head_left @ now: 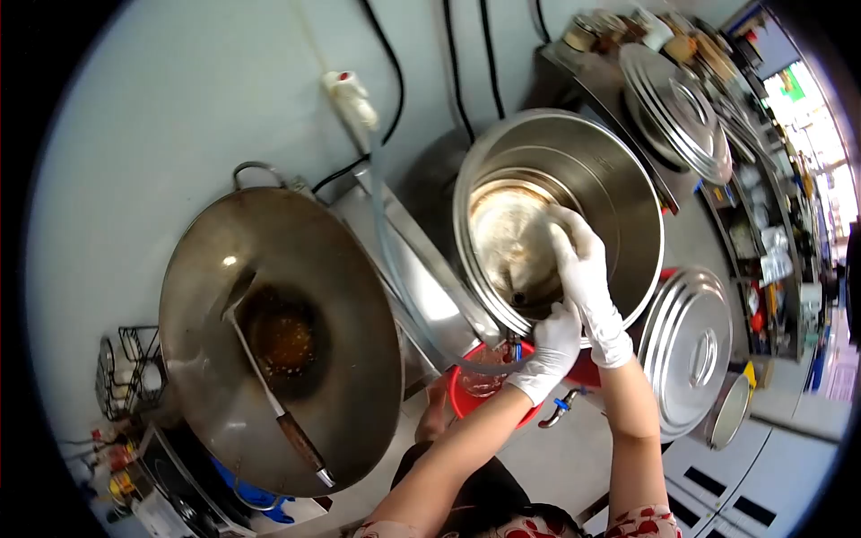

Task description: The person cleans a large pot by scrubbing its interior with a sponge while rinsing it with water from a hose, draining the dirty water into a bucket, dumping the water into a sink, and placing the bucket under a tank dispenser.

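Observation:
A large stainless steel pot [628, 206] leans with its mouth toward me, its bottom pale and brown-stained. Inside its mouth is my right hand [583, 264], in a white glove, fingers bent and close together; whatever they hold is hidden. At the pot's near rim my left hand [552, 345], also gloved, is closed. A clear hose [390, 260] comes down from the wall and disappears under the left glove. A red bucket [462, 399] stands below, beside a small blue-handled tap [517, 348].
To the left sits a big wok [197, 296] with brown liquid and a wooden-handled ladle [260, 359]. A lidded metal pot [691, 354] stands at right. Stacked lids [677, 108] lie on a bench behind. A white wall switch [350, 97], wire rack [134, 368] and second tap [560, 408] also show.

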A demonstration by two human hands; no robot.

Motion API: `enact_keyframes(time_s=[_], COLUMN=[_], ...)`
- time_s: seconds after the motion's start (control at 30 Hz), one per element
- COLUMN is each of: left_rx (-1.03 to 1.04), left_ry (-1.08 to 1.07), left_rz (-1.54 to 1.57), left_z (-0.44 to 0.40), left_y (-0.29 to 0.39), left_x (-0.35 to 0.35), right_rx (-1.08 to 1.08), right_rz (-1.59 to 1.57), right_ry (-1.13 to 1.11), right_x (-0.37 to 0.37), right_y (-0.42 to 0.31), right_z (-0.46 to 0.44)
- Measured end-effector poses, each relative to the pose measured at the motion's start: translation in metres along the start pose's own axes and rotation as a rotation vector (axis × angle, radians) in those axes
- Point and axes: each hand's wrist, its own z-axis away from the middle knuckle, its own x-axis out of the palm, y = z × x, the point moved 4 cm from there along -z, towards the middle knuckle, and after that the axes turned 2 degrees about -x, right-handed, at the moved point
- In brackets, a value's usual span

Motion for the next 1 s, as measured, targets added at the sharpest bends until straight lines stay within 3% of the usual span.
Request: enact_keyframes(time_s=[0.03,0.1,0.17,0.27,0.37,0.5,0.63,0.67,0.77,0.8,0.9,1.0], left_rx=[-0.013,0.086,0.017,0.039,0.061,0.059,0.058,0.056,0.024,0.007,-0.039,0.004], left_ry=[-0.032,0.107,0.010,0.040,0.022,0.012,-0.001,-0.006,0.020,0.039,0.066,0.037], left_rz=[0.079,0.144,0.008,0.001,0.030,0.044,0.056,0.056,0.021,0.002,-0.032,-0.014], left_z=[0.001,0.000,-0.005,-0.007,-0.003,-0.003,-0.004,-0.003,-0.005,-0.005,-0.004,-0.003], left_y=[-0.003,0.000,0.005,0.003,0.006,0.009,0.007,0.007,0.006,0.008,0.008,0.009], left_x=[0.011,-0.003,-0.010,-0.008,0.007,0.015,0.003,0.000,-0.008,-0.010,-0.011,0.000], right_rx=[-0.020,-0.285,-0.402,-0.504,-0.547,-0.385,-0.632,-0.730,-0.814,-0.818,-0.696,-0.639], right_rz=[0.042,0.136,0.173,0.222,0.474,0.927,0.790,0.791,0.966,1.003,1.101,0.802], right_ry=[-0.109,-0.153,-0.145,-0.170,-0.297,-0.562,-0.468,-0.349,-0.319,-0.179,-0.092,0.107], right_x=[0.017,0.051,0.084,0.120,0.156,0.186,0.186,0.183,0.174,0.178,0.183,0.173], right_y=[-0.021,-0.065,-0.087,-0.134,-0.171,-0.190,-0.167,-0.164,-0.160,-0.144,-0.154,-0.143], right_z=[-0.016,-0.046,-0.075,-0.116,-0.144,-0.150,-0.172,-0.177,-0.191,-0.211,-0.219,-0.229])
